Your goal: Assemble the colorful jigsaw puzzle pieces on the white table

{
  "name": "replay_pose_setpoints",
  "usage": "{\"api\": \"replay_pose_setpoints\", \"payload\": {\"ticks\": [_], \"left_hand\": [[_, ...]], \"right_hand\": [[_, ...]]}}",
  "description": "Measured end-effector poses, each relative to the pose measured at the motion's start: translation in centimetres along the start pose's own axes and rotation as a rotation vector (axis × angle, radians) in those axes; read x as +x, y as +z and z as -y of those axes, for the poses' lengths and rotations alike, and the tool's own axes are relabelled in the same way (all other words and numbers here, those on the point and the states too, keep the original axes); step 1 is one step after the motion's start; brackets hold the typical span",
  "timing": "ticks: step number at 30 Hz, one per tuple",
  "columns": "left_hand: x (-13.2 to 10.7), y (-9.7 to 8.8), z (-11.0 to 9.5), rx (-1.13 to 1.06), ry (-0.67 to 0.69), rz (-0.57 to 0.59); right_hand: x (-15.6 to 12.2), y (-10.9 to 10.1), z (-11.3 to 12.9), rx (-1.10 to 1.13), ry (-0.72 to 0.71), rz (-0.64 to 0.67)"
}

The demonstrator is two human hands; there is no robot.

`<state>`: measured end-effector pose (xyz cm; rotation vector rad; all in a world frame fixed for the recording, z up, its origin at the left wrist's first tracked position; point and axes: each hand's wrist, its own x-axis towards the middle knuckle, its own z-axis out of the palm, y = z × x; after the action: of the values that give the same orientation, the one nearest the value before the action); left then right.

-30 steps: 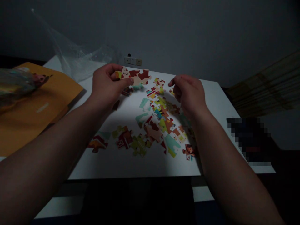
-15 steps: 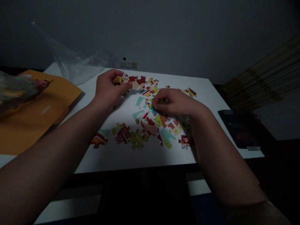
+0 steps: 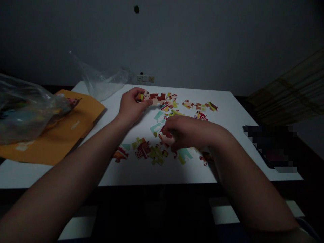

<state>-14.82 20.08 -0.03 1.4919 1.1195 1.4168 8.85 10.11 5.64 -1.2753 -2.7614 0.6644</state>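
Far left: clear bag (image 3: 22, 114) with colourful contents, lying on an orange envelope (image 3: 68, 135), itself on the white tabletop (image 3: 152, 175). Behind the envelope, towards the rear edge, crumpled clear wrap (image 3: 103, 86), one corner peaked up against the grey wall (image 3: 202, 44). Near side, beside the left forearm, an orange-and-red piece (image 3: 120, 155), partly covered by the arm. Left hand (image 3: 133, 106) at the rear half of the tabletop, thumb over the near face, fingers behind, closed on the left end of the cow section (image 3: 158, 98); the section reaches out rightward, brown-patched. Whether all of it is off the tabletop, cannot tell. Nearer, a barn piece (image 3: 142, 150) touching a green piece (image 3: 158, 155). Wall socket (image 3: 145, 78) low behind. Mid-tabletop, a pale piece (image 3: 160, 117) and a brown-patched piece (image 3: 165, 139). Right hand (image 3: 193, 131) low over the cluster, palm down, fingers bent, thumb parted from forefinger, at the patched piece's right side; cannot tell if it grips anything. Behind it, a hat piece (image 3: 212, 106) near the rear. Beneath its wrist, a dark brown piece (image 3: 206, 158), half hidden. Right edge: dark flat object (image 3: 265, 145), pixelated; beyond, striped cloth (image 3: 291, 91).
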Motion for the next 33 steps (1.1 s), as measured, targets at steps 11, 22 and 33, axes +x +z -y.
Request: {"api": "replay_pose_setpoints", "payload": {"ticks": [11, 22, 33], "left_hand": [[0.0, -0.2, 0.1, 0.069, -0.001, 0.005], [-0.3, 0.1, -0.7, -0.186, -0.138, 0.032], [-1.6, 0.3, -1.8, -0.348, -0.324, 0.29]], "right_hand": [[-0.1, 0.3, 2.5, 0.041, 0.063, -0.041], [0.4, -1.5, 0.0, 0.529, -0.037, -0.229], [3.6, -0.1, -3.9, 1.047, 0.302, -1.037]]}}
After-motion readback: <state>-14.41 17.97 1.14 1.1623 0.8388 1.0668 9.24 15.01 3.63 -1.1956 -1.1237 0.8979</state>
